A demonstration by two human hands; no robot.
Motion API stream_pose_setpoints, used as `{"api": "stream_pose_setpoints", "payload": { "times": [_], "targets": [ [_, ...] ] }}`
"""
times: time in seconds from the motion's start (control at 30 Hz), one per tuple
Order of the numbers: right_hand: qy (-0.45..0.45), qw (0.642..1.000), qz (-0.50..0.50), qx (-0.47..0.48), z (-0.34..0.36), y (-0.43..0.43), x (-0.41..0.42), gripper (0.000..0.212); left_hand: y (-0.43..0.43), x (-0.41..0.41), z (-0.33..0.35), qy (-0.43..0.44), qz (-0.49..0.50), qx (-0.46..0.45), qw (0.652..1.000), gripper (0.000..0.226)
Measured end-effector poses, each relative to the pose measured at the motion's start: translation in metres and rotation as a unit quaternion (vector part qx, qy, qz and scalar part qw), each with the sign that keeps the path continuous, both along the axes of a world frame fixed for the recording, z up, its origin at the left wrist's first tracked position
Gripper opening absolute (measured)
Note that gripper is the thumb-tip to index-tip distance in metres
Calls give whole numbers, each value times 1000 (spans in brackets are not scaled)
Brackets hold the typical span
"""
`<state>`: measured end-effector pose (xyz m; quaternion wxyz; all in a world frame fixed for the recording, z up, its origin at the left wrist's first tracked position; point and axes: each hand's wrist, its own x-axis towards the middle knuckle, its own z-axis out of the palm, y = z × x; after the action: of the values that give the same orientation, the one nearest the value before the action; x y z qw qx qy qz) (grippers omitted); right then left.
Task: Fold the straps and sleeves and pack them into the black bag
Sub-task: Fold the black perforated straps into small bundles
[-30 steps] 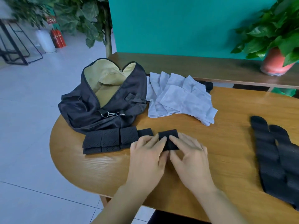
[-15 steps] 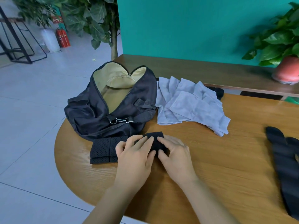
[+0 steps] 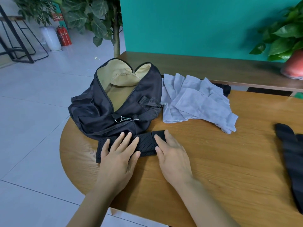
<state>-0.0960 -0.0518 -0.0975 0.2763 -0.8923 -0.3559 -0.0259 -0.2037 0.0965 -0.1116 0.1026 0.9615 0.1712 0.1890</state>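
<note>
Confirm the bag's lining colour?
Tan, seen through the open zip of the black bag in the head view.

You'll find nothing legible here: the red sign (image 3: 57,16) just above the fire extinguisher (image 3: 64,36) carries pale characters too blurred to read.

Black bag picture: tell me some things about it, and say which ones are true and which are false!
1. The black bag is zipped shut. False: it gapes open, showing tan lining.
2. The left hand and right hand both touch the black strap. True.
3. The grey sleeves are inside the bag. False: they lie on the table beside it.
4. Some dark sleeves lie near the table's right side. True.
</note>
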Motion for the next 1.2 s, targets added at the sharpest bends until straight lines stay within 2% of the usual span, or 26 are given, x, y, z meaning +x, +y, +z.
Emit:
{"api": "stream_pose_setpoints", "payload": {
  "times": [0.23,0.43,0.63,0.9,1.07,1.2],
  "targets": [
    [-5,997,17,-79,10,-2,-2,46,-3,1,5,0,-2,-17,1000,63],
    [-28,999,6,-33,26,-31,-5,49,-36,14,24,-33,-36,-9,999,55],
    [-44,995,-91,8,25,-104,8,41,-117,50,24,-35,-152,-29,987,47],
    [-95,967,-232,38,21,-219,28,34,-230,102,23,-7,-282,-68,957,42],
    [-115,951,-284,48,16,-273,35,32,-290,124,30,0,-343,-85,935,49],
    [-128,940,-312,60,15,-298,33,29,-315,138,28,49,-371,-54,926,38]
  ]
}}
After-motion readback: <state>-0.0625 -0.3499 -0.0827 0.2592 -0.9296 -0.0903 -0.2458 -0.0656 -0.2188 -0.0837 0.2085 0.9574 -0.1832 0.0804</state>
